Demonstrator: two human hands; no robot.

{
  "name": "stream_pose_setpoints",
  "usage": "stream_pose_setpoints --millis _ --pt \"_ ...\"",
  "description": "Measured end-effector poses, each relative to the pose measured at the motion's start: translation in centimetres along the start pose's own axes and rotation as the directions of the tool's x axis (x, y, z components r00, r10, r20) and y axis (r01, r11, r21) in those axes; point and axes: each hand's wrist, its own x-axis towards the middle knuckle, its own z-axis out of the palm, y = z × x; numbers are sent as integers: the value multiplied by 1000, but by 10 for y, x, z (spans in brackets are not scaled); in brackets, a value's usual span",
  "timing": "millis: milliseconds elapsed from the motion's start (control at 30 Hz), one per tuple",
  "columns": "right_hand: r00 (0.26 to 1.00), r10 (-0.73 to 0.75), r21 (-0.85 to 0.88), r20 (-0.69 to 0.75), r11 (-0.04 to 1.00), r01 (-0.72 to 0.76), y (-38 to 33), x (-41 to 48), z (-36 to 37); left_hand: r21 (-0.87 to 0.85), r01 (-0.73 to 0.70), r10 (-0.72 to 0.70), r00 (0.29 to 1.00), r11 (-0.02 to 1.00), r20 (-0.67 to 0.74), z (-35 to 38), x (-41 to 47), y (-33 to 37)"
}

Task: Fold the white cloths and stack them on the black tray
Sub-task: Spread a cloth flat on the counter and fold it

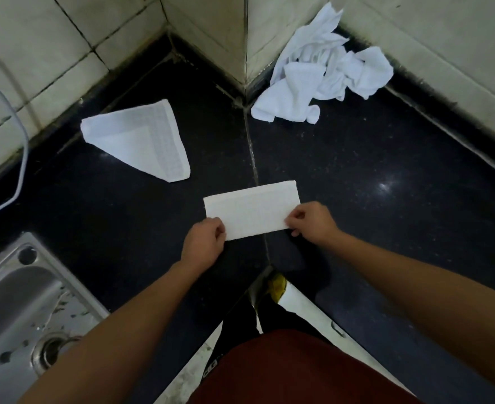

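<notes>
Item, frame centre: white rectangular folded cloth [252, 212] lying on black stone counter [386, 228]; left hand [204, 240] and right hand [312, 221] are pinching its near corners. Folding step appears under way. Next move likely calls for another fold, the crumpled white cloth pile [322, 74] waiting upper right.

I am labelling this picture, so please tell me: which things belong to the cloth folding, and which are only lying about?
For the job:
rectangular cloth, pinched by the left hand and the right hand
triangular folded cloth
crumpled cloth pile

Only lying about:
steel sink
white cable
</notes>
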Motion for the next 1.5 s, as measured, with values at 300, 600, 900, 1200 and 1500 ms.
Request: stream_pose_setpoints --millis 300,600,900,1200,1500 --pt "966 -3 -213 -260 976 -54 6 13 -25 323 -205 230 972 924 -43 -11 -4 -12" --pt "938 302 -23 -168 951 -310 -29 41 -9 453 -208 141 974 867 177 -22 11 -20" --pt "982 177 109 -69 980 -169 -52 22 -26 279 -111 123 992 954 -27 -37 -8 -27" --pt "993 -11 -60 114 998 18 -128 12 51 184 84 -69 994 979 -84 -63 -30 -69" --pt "996 48 -266 74 964 -27 -141 36 109 104 141 -131 987 985 -93 -63 -51 -94"
